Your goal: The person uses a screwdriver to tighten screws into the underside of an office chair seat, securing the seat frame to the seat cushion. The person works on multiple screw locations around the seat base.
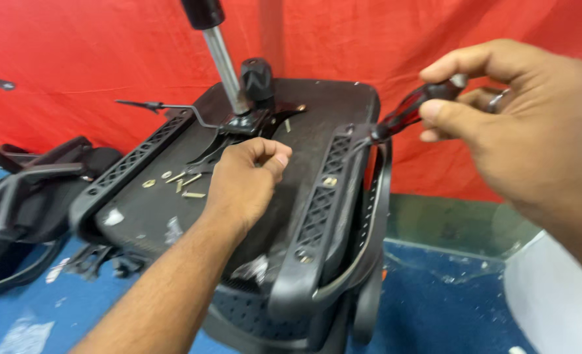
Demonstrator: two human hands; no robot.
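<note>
- Right hand (520,124), upper right, pinches screwdriver (405,113): light, stiff, held at handle.
- Left hand (243,183), centre, fingers curled closed on seat (146,216).
- Loose bolts (179,183) beside it: small, slippery.

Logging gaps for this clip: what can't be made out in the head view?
- Left hand: curled fingers hide whatever it pinches above the seat underside.
- Screwdriver: tip blurred, handle end covered by the right hand.
- Loose screws: too small to tell types.
- Gas cylinder: cut off by the top edge.
</note>
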